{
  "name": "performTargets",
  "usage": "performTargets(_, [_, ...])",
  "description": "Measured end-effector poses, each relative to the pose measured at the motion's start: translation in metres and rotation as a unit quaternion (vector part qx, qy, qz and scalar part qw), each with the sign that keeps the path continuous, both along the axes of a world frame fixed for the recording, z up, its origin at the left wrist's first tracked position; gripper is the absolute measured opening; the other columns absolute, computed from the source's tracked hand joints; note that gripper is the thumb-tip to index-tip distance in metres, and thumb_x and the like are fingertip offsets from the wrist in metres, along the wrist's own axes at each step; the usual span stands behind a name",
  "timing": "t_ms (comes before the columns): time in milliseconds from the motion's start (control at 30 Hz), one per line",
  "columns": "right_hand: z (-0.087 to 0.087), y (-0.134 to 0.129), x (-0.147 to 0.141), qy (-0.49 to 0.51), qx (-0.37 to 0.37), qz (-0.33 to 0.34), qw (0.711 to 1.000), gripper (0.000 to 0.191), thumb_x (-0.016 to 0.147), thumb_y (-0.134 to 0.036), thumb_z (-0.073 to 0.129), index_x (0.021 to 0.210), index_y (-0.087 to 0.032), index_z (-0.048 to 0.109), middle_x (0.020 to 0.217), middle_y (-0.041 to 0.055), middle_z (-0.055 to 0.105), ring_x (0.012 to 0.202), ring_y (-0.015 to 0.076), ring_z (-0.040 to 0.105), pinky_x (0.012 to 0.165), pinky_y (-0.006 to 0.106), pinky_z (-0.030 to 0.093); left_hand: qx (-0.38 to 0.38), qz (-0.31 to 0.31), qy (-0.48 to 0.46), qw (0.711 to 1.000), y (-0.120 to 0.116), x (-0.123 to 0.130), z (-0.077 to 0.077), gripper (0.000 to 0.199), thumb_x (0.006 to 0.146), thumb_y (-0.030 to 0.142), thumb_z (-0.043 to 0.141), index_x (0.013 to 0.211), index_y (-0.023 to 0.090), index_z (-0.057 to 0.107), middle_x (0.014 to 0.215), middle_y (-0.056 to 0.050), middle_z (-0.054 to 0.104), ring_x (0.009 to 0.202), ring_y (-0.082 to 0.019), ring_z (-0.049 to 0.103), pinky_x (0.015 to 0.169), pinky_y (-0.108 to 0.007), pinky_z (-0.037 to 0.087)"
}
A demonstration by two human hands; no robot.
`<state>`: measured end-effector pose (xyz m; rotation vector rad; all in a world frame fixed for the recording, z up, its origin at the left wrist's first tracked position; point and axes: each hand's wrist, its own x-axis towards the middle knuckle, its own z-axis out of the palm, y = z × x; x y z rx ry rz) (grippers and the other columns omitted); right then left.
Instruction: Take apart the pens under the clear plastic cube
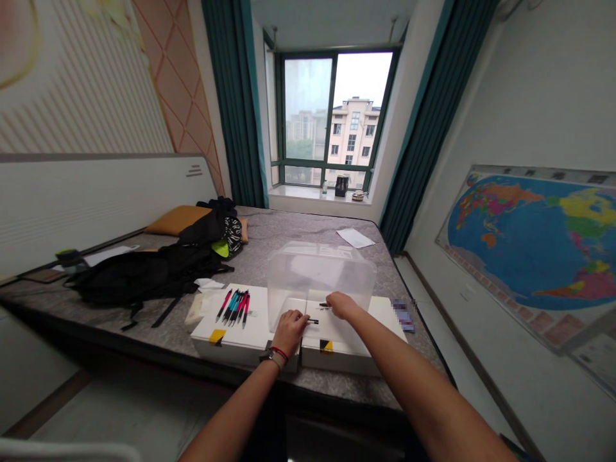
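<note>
Two white boxes with yellow-and-black corner marks lie side by side near the front edge of a grey mattress: the left box (226, 337) and the right box (346, 353). Several pens with pink, teal and black barrels (234, 307) lie in a row on the left box. Above the join of the boxes, my left hand (289, 332) is shut on a slim black pen (312, 321). My right hand (342, 305) pinches a similar black pen (325, 305). Both hands are just in front of a clear plastic bin (320, 276), which stands behind the boxes.
A black backpack (144, 276) and an orange cushion (176, 220) lie on the mattress (298, 224) to the left. A sheet of paper (355, 238) lies at the far side. A blurred small object (402, 314) sits right of the boxes, near the wall.
</note>
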<state>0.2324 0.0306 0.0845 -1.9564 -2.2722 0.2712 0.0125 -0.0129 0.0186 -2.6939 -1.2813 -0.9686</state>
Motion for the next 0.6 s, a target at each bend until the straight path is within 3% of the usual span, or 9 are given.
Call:
performTargets(133, [-0.003, -0.003, -0.004, -0.011, 0.009, 0.023, 1.0, 0.018, 0.076, -0.006, 0.061, 0.084, -0.018, 0.072, 0.097, 0.0142, 0.07, 0.091, 0.0239, 0.065, 0.077, 0.028, 0.044, -0.004, 0.007, -0.003, 1.0, 0.001, 0.0, 0.0, 0.022, 0.094, 0.029, 0.046, 0.108, 0.025, 0.061, 0.092, -0.005, 0.056, 0.089, -0.019, 0.05, 0.079, -0.034, 0.041])
performTargets(600, [-0.01, 0.003, -0.016, -0.054, -0.038, 0.031, 0.997, 0.023, 0.085, -0.008, 0.05, 0.097, -0.013, 0.069, 0.102, 0.0164, 0.069, 0.096, 0.023, 0.064, 0.08, 0.026, 0.043, -0.01, 0.023, 0.0, 1.0, -0.001, 0.001, 0.001, 0.021, 0.094, 0.031, 0.045, 0.104, 0.025, 0.062, 0.092, -0.005, 0.057, 0.089, -0.019, 0.05, 0.077, -0.033, 0.039])
